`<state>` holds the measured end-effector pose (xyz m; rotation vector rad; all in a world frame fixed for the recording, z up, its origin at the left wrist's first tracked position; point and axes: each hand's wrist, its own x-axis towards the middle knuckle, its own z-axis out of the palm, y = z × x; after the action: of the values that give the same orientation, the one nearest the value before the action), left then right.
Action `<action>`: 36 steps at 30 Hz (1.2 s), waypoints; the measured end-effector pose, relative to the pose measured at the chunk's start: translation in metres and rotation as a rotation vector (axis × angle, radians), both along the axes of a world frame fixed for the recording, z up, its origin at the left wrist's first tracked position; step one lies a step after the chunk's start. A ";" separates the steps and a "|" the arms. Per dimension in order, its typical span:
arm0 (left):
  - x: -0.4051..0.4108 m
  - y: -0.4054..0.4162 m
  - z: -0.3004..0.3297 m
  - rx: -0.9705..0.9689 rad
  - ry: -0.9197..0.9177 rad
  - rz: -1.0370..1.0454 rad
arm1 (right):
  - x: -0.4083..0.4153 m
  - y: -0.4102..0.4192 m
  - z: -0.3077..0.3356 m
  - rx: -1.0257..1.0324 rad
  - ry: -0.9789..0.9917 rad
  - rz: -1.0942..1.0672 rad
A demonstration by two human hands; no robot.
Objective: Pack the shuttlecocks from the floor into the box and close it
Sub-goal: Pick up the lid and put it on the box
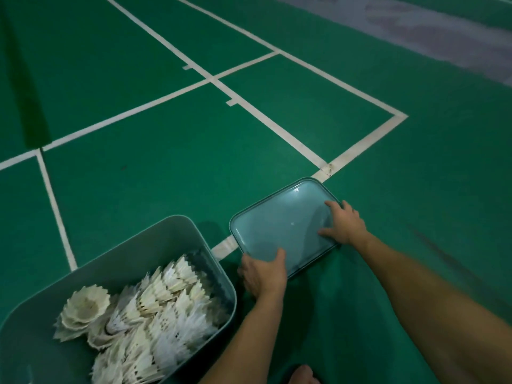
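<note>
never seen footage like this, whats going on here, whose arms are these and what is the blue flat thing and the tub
There is one picture, taken by a camera worn on a person's head, looking down at their own two bare arms. No robot is involved. The green surface is a badminton court floor with white lines. At lower left stands an open grey-blue box, holding a pile of white feather shuttlecocks. The flat blue thing is the box's lid, lying on the floor beside the box. The left hand grips the lid's near edge, thumb on top. The right hand grips its right edge, fingers spread on the lid's top. The box is not yet closed.
</note>
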<state>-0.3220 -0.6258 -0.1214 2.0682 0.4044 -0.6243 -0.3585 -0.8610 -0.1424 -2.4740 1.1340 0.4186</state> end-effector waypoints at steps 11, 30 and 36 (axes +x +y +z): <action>0.021 -0.033 0.085 -0.122 -0.139 -0.024 | -0.029 -0.044 0.065 0.127 -0.493 -0.353; 0.141 0.300 0.212 -0.439 -0.373 0.329 | 0.103 0.193 0.240 1.149 -0.847 -0.365; 0.097 0.359 0.191 -0.452 -0.429 0.260 | 0.088 0.259 0.202 0.930 -0.709 -0.194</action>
<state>-0.2253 -0.2671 0.0693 1.6205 0.2466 -0.0912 -0.2701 -0.6018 0.0594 -1.4725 0.6382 -0.0251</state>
